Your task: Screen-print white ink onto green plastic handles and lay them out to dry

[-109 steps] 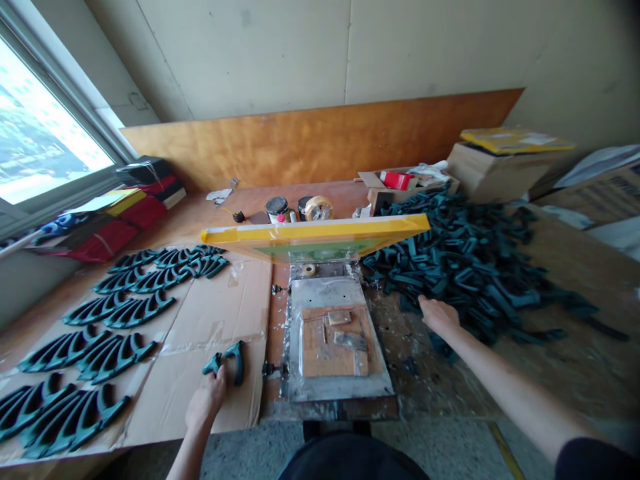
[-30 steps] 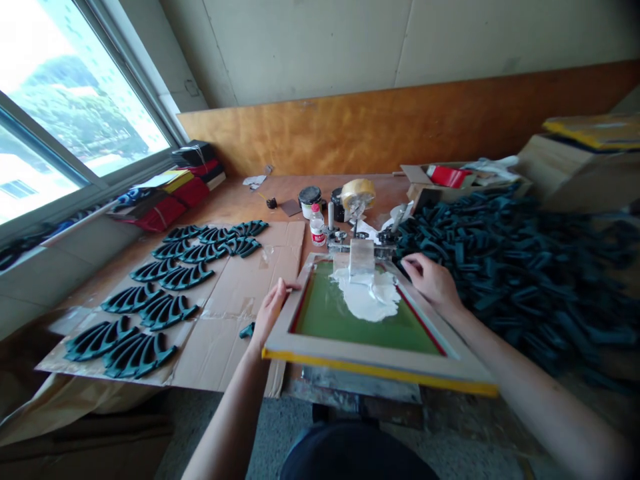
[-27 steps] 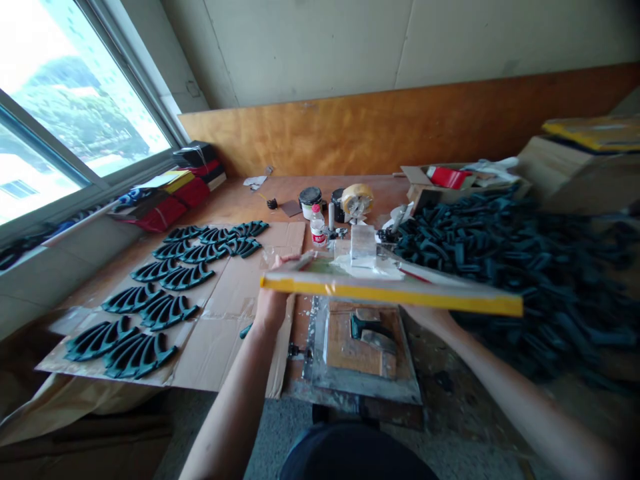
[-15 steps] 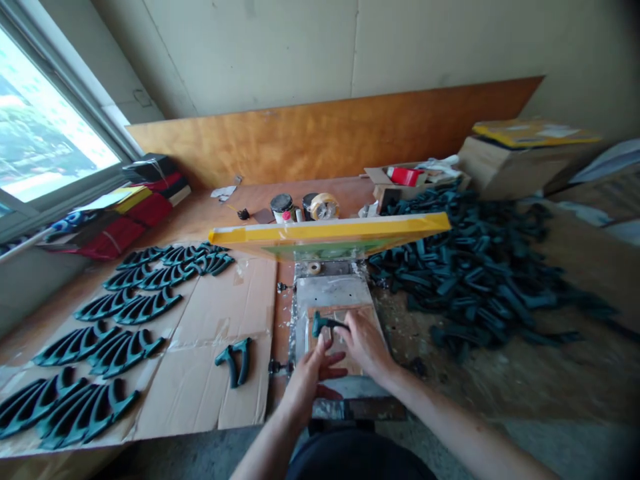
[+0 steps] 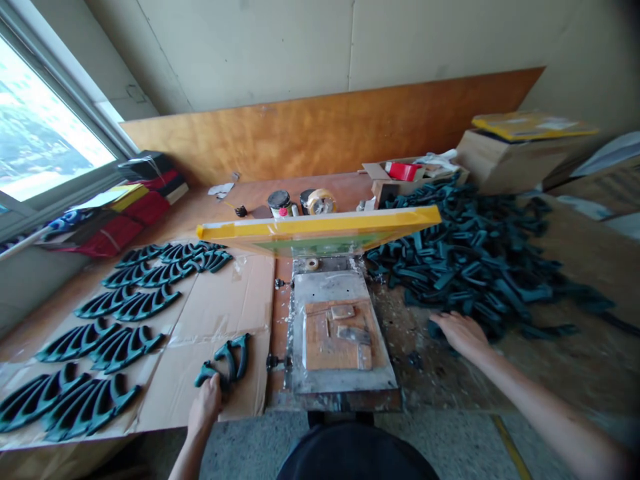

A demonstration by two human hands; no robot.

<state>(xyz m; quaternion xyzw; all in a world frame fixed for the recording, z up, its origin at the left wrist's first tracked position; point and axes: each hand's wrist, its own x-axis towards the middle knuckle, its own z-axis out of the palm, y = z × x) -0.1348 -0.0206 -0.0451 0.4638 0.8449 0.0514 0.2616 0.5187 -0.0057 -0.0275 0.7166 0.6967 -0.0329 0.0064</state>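
Observation:
My left hand (image 5: 205, 405) rests at the cardboard's near edge, its fingers on a dark green Y-shaped rubber piece (image 5: 207, 373). That piece lies against a second, similar piece (image 5: 236, 357). My right hand (image 5: 460, 335) hangs open over the paint-stained bench, touching or just beside the edge of a large heap of dark green pieces (image 5: 475, 267). Between my hands sits a metal print bed (image 5: 330, 290) with a wooden board (image 5: 337, 343). A yellow-edged silkscreen frame (image 5: 320, 223) stands raised above its far end, its underside mostly hidden.
Rows of dark green pieces lie on the cardboard sheet (image 5: 225, 300) at left. Tins and a tape roll (image 5: 321, 201) stand behind the raised frame. Cardboard boxes (image 5: 515, 153) rise at the back right, and a plywood board (image 5: 300, 140) leans along the wall.
My left hand has moved from the print bed to the cardboard, with the green piece now there. My right hand has moved right to the heap. The frame remains raised.

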